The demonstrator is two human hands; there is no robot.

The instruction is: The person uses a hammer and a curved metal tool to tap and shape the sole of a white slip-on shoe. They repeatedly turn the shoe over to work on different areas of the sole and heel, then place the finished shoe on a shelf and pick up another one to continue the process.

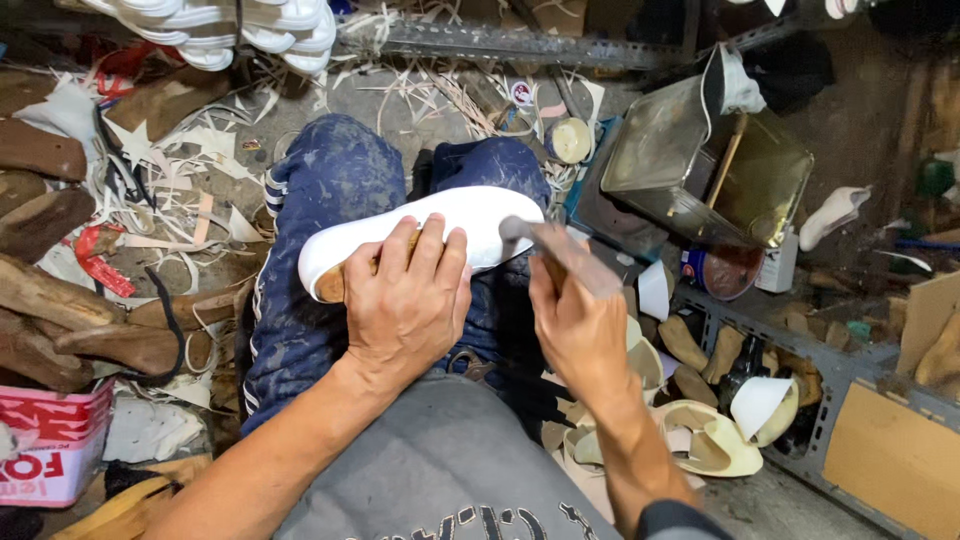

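White shoe upper (pixel 470 215), stretched over a tan last, lies across the person's lap on blue trousers (pixel 330 200). It looks stiff, light and smooth; the grip at its middle suits it. Long axis runs left to right, rising slightly rightward. Left hand (pixel 405 300) is clamped over its midsection, fingers curled. Right hand (pixel 575 320) is closed on a hammer (pixel 560 245) whose head is at the shoe's right end.

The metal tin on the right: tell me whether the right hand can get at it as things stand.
Probably yes. The metal tin sits open just beyond the right hand, with nothing between them, though that hand is already holding a hammer against the white shoe, so its grip is taken.
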